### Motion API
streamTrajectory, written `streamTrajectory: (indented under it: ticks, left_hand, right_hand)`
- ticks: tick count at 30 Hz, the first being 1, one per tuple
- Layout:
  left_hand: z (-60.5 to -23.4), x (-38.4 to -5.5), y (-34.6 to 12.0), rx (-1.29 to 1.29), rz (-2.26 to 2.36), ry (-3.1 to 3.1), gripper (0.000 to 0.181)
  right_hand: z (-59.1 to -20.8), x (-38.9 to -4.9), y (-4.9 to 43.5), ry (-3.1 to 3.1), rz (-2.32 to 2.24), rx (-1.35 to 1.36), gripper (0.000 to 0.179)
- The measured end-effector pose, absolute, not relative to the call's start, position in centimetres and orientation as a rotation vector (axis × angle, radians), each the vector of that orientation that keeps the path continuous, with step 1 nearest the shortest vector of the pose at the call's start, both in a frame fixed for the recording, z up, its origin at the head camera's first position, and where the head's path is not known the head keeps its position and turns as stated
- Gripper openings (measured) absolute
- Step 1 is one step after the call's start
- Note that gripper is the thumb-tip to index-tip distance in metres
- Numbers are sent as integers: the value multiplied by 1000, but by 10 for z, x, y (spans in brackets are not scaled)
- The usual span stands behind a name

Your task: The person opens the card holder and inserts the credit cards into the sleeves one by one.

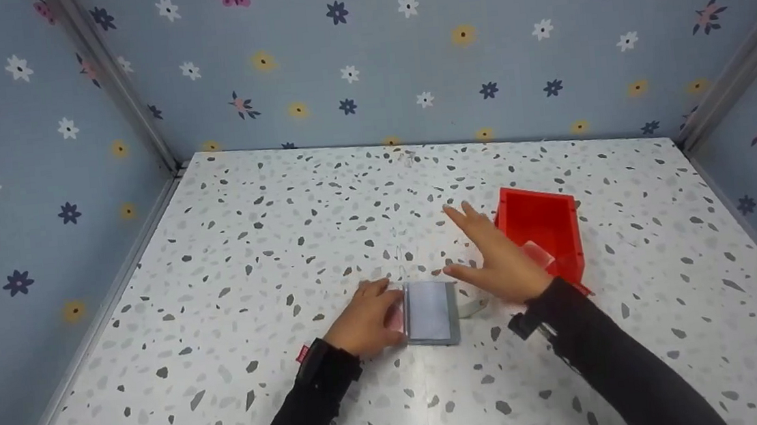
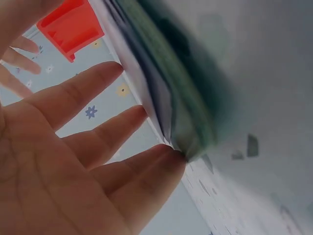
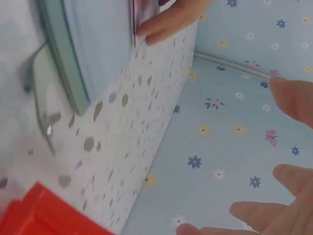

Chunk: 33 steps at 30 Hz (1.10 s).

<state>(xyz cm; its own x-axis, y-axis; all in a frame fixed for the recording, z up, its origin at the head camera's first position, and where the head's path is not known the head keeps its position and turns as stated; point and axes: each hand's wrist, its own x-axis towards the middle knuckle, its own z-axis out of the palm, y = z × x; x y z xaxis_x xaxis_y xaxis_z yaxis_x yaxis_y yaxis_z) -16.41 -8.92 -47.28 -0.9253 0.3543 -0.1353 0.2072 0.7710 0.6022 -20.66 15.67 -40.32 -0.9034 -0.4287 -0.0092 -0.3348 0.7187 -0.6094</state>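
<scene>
A small booklet with a grey-green cover lies spread on the speckled table, a pale page on its right half and pink on its left. My left hand is at its left half. In the left wrist view, the fairly straight fingers touch the edge of the layered covers and pages. My right hand is raised to the right of the booklet with fingers spread, holding nothing. A pale strap sticks out from the booklet's right side.
A red open box stands right of my right hand, partly covered by it. Inside it lies a pale pink flat piece. Flower-patterned panels enclose the table's back and both sides.
</scene>
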Motion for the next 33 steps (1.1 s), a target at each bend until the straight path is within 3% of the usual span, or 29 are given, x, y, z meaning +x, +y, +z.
streamTrajectory:
  ticks: [12, 23, 33]
  left_hand:
    - [-475, -166, -90, 444, 875, 2727, 75]
    - [-476, -167, -90, 445, 876, 2724, 75]
    - [-477, -167, -90, 455, 894, 2725, 75]
  right_hand:
    - [-380, -236, 202, 2902, -599, -415, 108]
    - [-383, -257, 218, 2852, -303, -290, 102]
    - [-398, -266, 217, 2728, -114, -211, 107]
